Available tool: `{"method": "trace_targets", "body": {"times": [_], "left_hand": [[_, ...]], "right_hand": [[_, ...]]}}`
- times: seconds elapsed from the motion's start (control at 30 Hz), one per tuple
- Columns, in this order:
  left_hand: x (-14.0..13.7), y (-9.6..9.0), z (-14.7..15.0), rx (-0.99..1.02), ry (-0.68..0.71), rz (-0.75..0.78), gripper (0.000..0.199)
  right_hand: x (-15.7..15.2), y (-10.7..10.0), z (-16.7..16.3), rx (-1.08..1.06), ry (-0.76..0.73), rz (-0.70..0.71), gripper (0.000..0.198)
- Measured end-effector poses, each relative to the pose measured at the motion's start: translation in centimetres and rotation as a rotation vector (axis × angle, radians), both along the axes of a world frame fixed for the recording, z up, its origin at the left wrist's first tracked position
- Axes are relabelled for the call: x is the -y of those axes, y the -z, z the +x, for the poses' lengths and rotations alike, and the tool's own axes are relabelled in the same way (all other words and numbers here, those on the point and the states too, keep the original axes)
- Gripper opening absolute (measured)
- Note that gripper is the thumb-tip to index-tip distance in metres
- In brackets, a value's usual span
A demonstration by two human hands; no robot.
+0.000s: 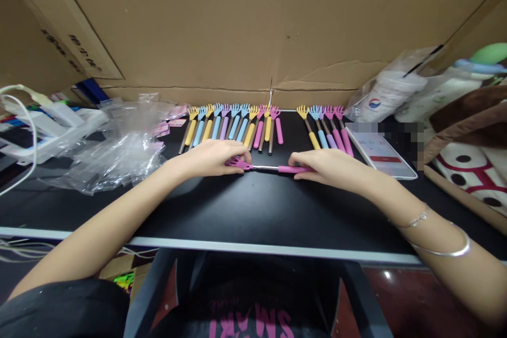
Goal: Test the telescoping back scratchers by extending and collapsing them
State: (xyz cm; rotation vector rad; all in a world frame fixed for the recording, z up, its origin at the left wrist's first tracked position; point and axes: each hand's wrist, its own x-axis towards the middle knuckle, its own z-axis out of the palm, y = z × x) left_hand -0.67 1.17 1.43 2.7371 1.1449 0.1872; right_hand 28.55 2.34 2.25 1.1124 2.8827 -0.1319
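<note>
A pink back scratcher [266, 168] with a metal rod lies level between my hands, above the black table. My left hand [217, 158] is closed on its claw-shaped head. At the other end, my right hand [325, 167] pinches the pink handle. Behind my left hand a row of yellow, blue, purple and pink claw heads and handles [217, 120] lies side by side. Beyond my right hand rests a smaller group of back scratchers [325, 127], whose handles point toward me.
Clear plastic bags [119, 153] are heaped at the left, near a white power strip [51, 134] with cables. On the right are a phone [382, 152], a bagged cup [390, 95] and a brown-handled bag [471, 153]. Cardboard [237, 26] walls the back of the table [237, 216].
</note>
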Motion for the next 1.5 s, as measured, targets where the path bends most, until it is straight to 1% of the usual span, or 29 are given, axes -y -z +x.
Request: {"method": "trace_targets", "body": {"times": [0.37, 0.6, 0.77, 0.93, 1.13, 1.3, 1.5], "left_hand": [[0.1, 0.0, -0.1, -0.041, 0.004, 0.043, 0.021], [0.1, -0.3, -0.1, -0.048, -0.016, -0.017, 0.020], [0.1, -0.6, -0.4, -0.070, -0.018, -0.043, 0.022], [0.0, -1.1, -0.9, -0.103, -0.034, -0.064, 0.027], [-0.3, -1.2, -1.7, -0.104, -0.039, -0.063, 0.030], [-0.4, -1.5, -2.0, -0.089, -0.046, -0.089, 0.033], [-0.4, -1.8, -2.1, -0.119, -0.062, -0.133, 0.038]], "right_hand": [[0.1, 0.0, 0.3, -0.007, -0.016, 0.006, 0.014], [-0.1, -0.1, 0.7, 0.017, -0.019, 0.030, 0.014], [0.0, -0.4, 1.0, 0.047, 0.006, 0.018, 0.012], [0.2, -0.6, 1.2, 0.071, 0.007, 0.043, 0.012], [0.2, -0.6, 1.2, 0.085, 0.021, 0.025, 0.011], [0.2, -0.6, 1.3, 0.095, 0.041, 0.016, 0.011], [0.0, -0.4, 1.5, 0.084, 0.052, 0.006, 0.011]]}}
